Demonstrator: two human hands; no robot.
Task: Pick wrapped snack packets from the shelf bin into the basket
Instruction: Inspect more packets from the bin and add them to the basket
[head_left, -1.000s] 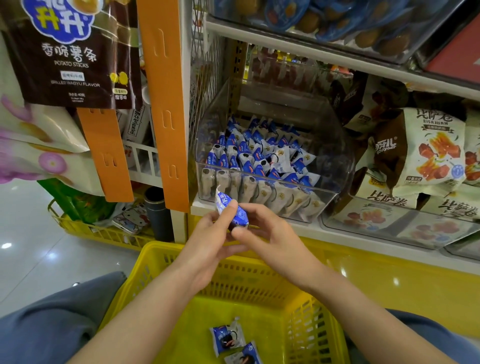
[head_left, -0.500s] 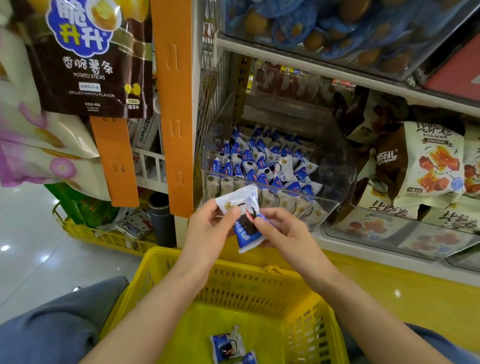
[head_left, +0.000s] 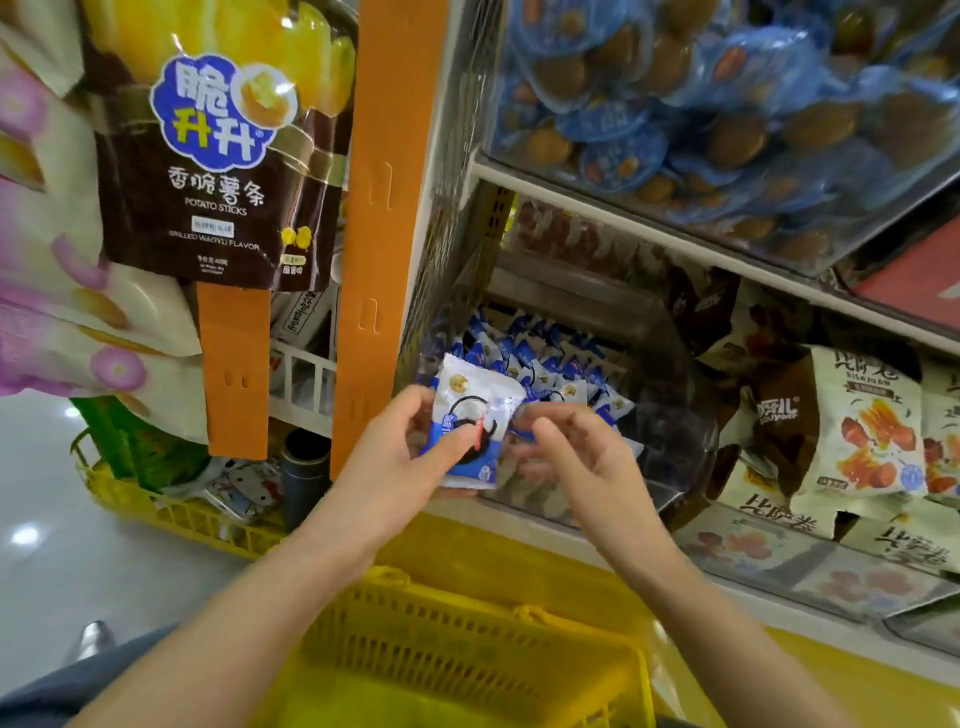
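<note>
In front of the clear shelf bin (head_left: 675, 415), with the yellow basket (head_left: 467, 649) lower down: one white-and-blue snack packet (head_left: 470, 426), face toward the camera, tilted a little. Gripped by the left hand (head_left: 400, 452), thumb across the lower front, fingers behind. Just to its right, the right hand (head_left: 582, 457), fingers loosely curled, index tip at the packet's right edge; too blurred to tell whether pinching the wrapper or merely beside it.

Behind both hands, inside the bin, a heap of matching packets (head_left: 545, 364), crowded toward the left wall. Of the basket, only the far rim and slatted wall in view, between two bare forearms.

Left of the bin, an orange upright (head_left: 384, 208), and beyond it a hanging brown bag of potato sticks (head_left: 218, 156). On the shelf above, a clear tub of blue-wrapped brown sweets (head_left: 727, 104). Right of the bin, cream snack bags (head_left: 857, 431) with orange pictures. Down on the floor at left, a second yellow basket (head_left: 171, 512).
</note>
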